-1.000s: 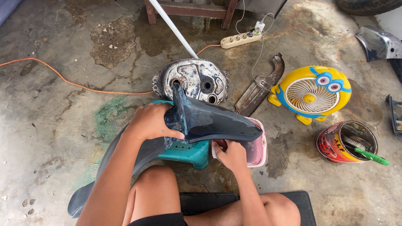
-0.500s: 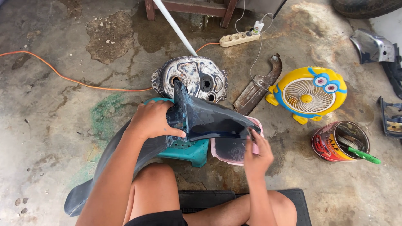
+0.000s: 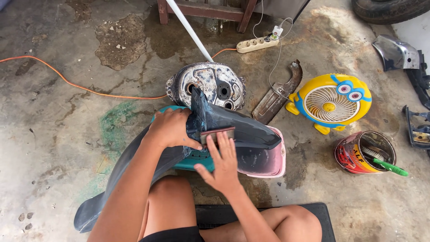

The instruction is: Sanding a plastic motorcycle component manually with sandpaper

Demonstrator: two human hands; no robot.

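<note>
Both hands were on the dark blue-grey fender panel (image 3: 233, 127) that lay across the seated person's lap. Curled over the panel's upper edge, the left hand (image 3: 172, 130) gripped it with fingers wrapped around and the thumb on the near side. Laid flat with fingers spread and extended, the right hand (image 3: 221, 163) pressed a small rectangular sanding pad (image 3: 218, 133) against the panel's face, just beside the left hand's thumb; it was not closed around anything.

The panel ran long, its narrow tail (image 3: 89, 213) reaching the concrete floor (image 3: 53, 148) well to the person's left, its broader end resting over a pink basin (image 3: 273, 163). A teal plastic piece (image 3: 192, 157) showed under the panel, between the two hands.

Just beyond the panel lay a rusted white metal tank (image 3: 210, 85) with round openings, a white pipe (image 3: 188, 29) slanting up from behind it. To the right of the panel were a curved rusty metal strip (image 3: 280, 92), then a yellow cartoon-faced fan (image 3: 331, 103), and nearer the person an open tin can (image 3: 365, 152) holding a green-handled brush (image 3: 389, 166). Farther off past the tank ran an orange cable (image 3: 71, 83) and a white power strip (image 3: 255, 45). A black mat (image 3: 210, 215) lay under the person's legs.
</note>
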